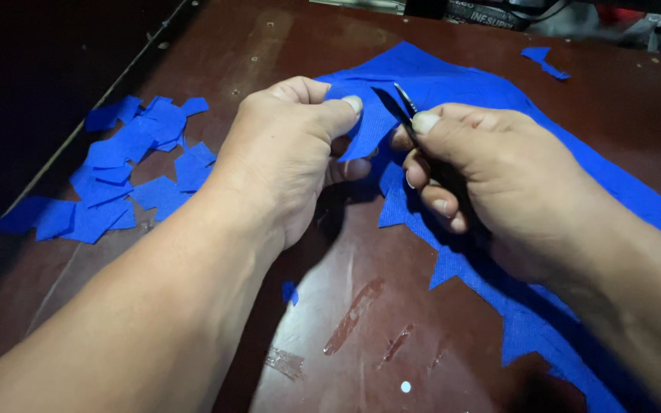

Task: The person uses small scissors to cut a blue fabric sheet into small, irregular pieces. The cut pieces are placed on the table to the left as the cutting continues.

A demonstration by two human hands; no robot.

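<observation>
The left hand (284, 153) pinched a flap of the blue cloth (499, 107) between thumb and forefinger, holding it taut just above the table (392, 306). The right hand (499, 176) was closed around small scissors (405, 103), the dark blades poking up by the thumb and meeting the flap's edge. The rest of the cloth lay flat beneath and beyond the right hand, its near edge jagged.

It looked light, thin and limp, a woven stuff that would droop and fold wherever it was not held; I judged the best hold was close beside the blades, pulled tight. A heap of blue scraps (116, 176) lay well apart to the left, with one tiny scrap (290, 291) near the left wrist.
</observation>
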